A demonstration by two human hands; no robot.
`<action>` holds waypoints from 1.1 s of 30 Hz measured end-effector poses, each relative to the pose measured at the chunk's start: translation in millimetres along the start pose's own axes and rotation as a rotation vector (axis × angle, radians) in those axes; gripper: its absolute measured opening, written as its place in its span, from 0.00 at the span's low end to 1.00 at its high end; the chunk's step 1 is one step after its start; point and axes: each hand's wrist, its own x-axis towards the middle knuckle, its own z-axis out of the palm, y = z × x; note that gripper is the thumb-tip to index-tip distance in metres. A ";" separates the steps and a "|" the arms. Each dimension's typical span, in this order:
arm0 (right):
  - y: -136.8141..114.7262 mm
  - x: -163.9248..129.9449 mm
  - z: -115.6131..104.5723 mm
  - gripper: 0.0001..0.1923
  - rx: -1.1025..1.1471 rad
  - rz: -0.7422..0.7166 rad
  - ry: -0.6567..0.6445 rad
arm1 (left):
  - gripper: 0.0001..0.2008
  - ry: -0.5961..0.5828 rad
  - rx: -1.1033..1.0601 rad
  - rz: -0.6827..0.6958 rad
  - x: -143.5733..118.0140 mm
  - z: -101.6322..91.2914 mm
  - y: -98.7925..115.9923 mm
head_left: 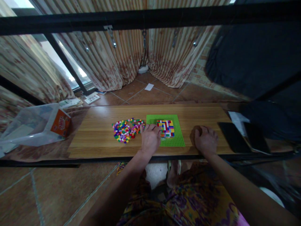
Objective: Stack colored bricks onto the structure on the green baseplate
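Head view, person seated at a long wooden tabletop [98, 138]; both bare hands rest on it near the near edge; left hand [150, 138] lies palm down, fingers loosely curled, fingertips on the left edge of the green baseplate [175, 138] and just short of the patch of coloured bricks [166, 128] already stuck on it; cannot tell whether a brick sits under the fingers, too small and shaded; grip looks narrow, nothing clearly held; right hand [206, 139] is a loose fist on bare wood, right of the baseplate, apart from it, nothing seen in it.

Loose brick pile [127, 129] lies just left of the left hand, spread flat, nearly touching the baseplate's far left corner; so pile is left and slightly far of the left hand, stuck patch is right and slightly far of it; left hand sits between the two and is clearly the nearer hand to both; right hand is well apart from the pile, with the baseplate in between.

Baseplate is roughly square, edges square to the tabletop; stuck patch fills its middle, green margin all round.

Elsewhere: clear plastic tub [30, 125] with an orange box [60, 123] at far left; two dark flat devices [243, 136] at right edge; striped curtains [131, 56] and tiled floor beyond; black frame bar [150, 18] across the top.
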 end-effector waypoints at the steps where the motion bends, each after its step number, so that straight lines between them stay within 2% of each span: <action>1: -0.1 0.0 -0.2 0.26 0.001 0.000 -0.002 | 0.06 -0.001 -0.012 -0.011 0.0 0.6 0.1; 15: -0.1 -0.5 0.4 0.25 -0.006 0.006 -0.008 | 0.05 0.157 -0.383 -0.214 -4.7 20.4 -2.9; 20: -0.4 -0.3 -0.2 0.25 0.000 0.003 -0.002 | 0.05 0.192 -0.465 -0.233 -5.4 25.6 -3.4; 33: 0.1 0.2 1.0 0.25 0.012 -0.002 0.009 | 0.05 0.059 -0.114 -0.096 -4.1 6.3 -1.0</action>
